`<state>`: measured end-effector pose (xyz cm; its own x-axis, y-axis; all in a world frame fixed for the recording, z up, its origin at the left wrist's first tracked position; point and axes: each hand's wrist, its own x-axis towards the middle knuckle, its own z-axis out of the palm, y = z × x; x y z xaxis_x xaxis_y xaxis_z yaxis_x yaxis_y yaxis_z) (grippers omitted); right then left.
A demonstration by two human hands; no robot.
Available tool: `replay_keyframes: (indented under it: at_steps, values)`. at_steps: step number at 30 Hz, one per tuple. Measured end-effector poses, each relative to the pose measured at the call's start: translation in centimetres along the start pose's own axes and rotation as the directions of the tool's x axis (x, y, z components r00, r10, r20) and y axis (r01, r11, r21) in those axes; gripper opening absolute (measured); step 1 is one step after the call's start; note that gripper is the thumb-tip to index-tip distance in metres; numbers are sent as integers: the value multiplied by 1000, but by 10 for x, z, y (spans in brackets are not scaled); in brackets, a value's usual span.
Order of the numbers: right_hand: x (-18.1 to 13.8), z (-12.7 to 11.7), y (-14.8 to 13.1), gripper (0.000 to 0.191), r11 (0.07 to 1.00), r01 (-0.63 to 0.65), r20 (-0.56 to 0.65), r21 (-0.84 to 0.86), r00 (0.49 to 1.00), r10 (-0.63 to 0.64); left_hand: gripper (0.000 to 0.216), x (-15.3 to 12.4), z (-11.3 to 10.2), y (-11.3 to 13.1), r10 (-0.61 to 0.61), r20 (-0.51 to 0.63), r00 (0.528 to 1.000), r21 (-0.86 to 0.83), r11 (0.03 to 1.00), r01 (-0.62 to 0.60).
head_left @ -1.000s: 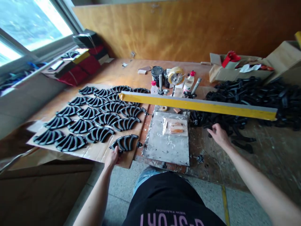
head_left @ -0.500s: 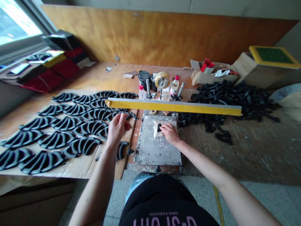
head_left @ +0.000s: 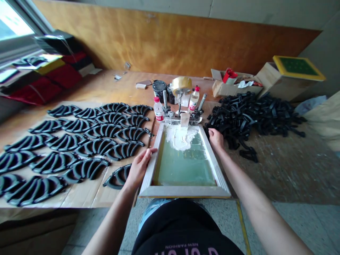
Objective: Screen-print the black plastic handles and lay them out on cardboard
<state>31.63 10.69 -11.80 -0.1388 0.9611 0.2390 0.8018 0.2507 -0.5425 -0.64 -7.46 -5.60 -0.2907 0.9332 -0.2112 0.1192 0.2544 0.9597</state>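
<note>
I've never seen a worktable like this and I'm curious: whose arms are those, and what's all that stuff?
There is no robot here. The arms belong to a person wearing a camera on their head, so every picture looks forward and down from there. In the middle is a frame around a green sheet with white paste on it. The left hand seems to touch its left side. The right hand is by its right side; I can't tell whether it grips anything. Black parts lie in fan shapes on cardboard at left, with a messy pile at right.
</note>
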Motion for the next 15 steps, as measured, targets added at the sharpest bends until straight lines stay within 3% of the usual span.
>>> replay_keyframes:
  at_steps: [2,4,6,9,11,13,15]
  values:
    - [16,-4,-11,39,999,51,-147,8,988,-49,70,-2,3,-32,-67,44,997,31,997,66]
    - [31,2,-35,50,978,208,-176,-17,962,-207,74,2,7,-60,-106,49,993,87,991,102]
    - [41,15,-62,48,935,346,-31,-76,937,-349,72,7,11,-80,-116,25,993,159,981,110]
    - [36,33,-88,21,903,389,217,-183,912,-349,68,13,12,-92,-119,-1,993,205,972,117]
    - [19,37,-91,11,879,429,305,-205,882,-359,67,13,12,-93,-125,-20,992,199,972,127]
    - [0,31,-86,10,824,550,378,-141,799,-469,65,12,13,-93,-132,-39,990,188,973,137]
    - [-12,20,-81,13,736,677,447,-20,664,-599,64,10,14,-92,-137,-51,989,175,974,144]
